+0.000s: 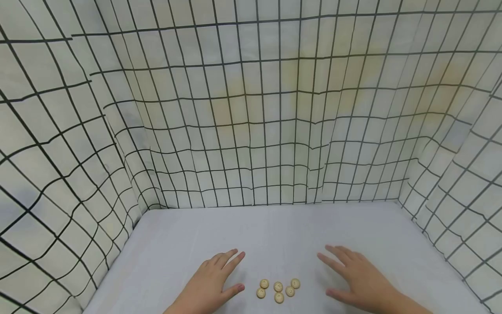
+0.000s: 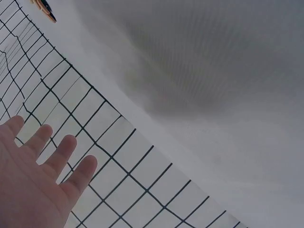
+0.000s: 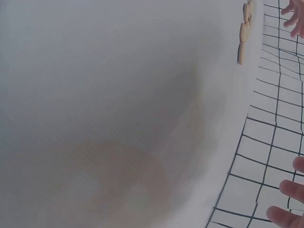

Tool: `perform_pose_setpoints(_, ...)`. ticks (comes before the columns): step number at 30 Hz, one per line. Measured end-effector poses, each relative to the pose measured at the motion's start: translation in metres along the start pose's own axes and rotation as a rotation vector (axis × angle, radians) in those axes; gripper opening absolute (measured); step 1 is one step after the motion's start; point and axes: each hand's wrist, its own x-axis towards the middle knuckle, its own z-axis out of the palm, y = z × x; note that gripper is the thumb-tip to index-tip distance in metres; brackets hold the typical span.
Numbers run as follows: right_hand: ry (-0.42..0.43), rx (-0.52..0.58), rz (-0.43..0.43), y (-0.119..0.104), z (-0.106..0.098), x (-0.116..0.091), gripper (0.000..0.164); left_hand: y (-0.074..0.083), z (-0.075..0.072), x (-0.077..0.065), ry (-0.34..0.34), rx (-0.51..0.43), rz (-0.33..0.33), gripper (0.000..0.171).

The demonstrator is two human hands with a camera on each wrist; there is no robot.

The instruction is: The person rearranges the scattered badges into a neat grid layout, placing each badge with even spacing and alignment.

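Buttons [image 1: 278, 286] show full faces only in head view.

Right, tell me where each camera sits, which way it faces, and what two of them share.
Head: worn on the head, looking forward and down at the table, buttons and gridded wall; the left hand and right hand show.
Left wrist: worn there, looking across the table to the wall; part of the left hand shows, lower left.
Right wrist: worn there, looking across the table, buttons and wall at its right side; part of the right hand shows lower right, the left hand top right.
Shared: head and right wrist both show the buttons and both hands.
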Motion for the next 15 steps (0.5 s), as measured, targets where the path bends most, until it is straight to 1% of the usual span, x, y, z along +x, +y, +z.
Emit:
perform_pose_setpoints(4, -0.042, 0.025, 0.015, -0.0018, -0.0003, 0.0006, 0.080, -0.0003, 0.0005, -0.0001, -0.008, -0.013, -0.017, 0.070)
perform_pose_setpoints(8, -0.062, 0.031, 0.012, -0.0034, -0.0022, 0.0019, 0.077, -0.0004, -0.0009, 0.0001, -0.023, -0.036, -0.032, 0.069)
perform_pose_setpoints(15, -0.114, 0.076, -0.008, -0.0032, -0.0046, 0.0069, 0.068, -0.0028, -0.0021, 0.0001, -0.074, -0.154, -0.072, 0.069)
